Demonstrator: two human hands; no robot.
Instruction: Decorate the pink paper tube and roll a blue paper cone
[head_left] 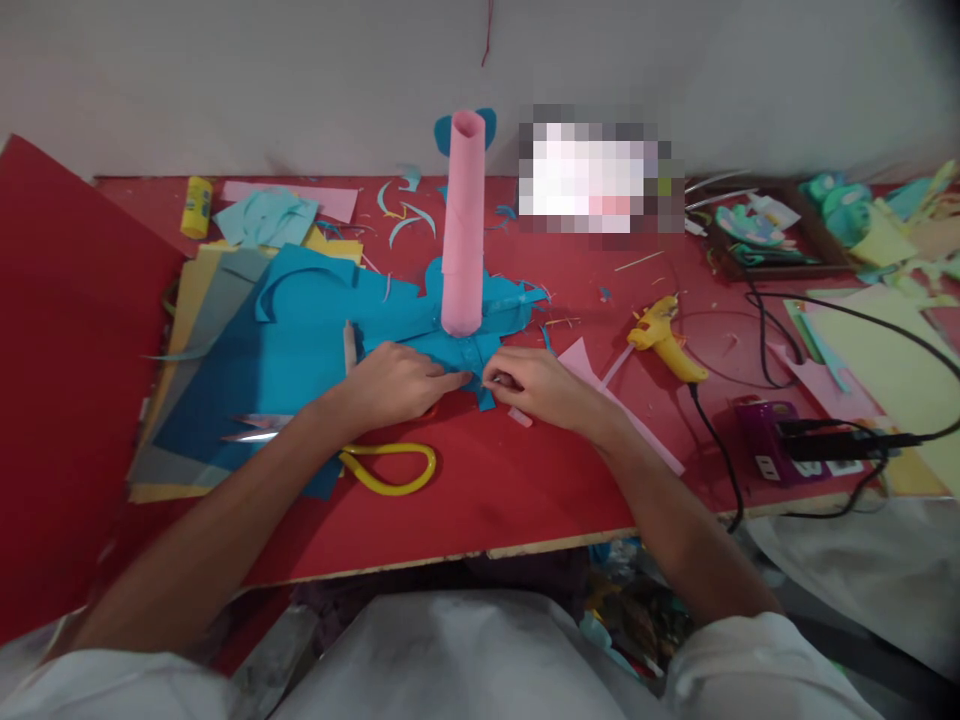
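Observation:
A pink paper tube (463, 225) stands upright on a blue paper base (480, 330) with cut flaps, in the middle of the red table (487, 490). My left hand (397, 385) lies on the blue paper just left of the base's front flap, fingers pressed down and together on it. My right hand (544, 388) is right of that flap, its fingers pinched at the flap's edge. The two hands nearly touch in front of the tube.
Blue, yellow and grey sheets (247, 370) lie stacked at left, with scissors (259, 427) and a yellow loop handle (390, 468). A yellow glue gun (664, 338) and its black cable lie at right, near a purple power strip (772, 450). A glue stick (196, 207) stands far left. Paper scraps crowd the far right.

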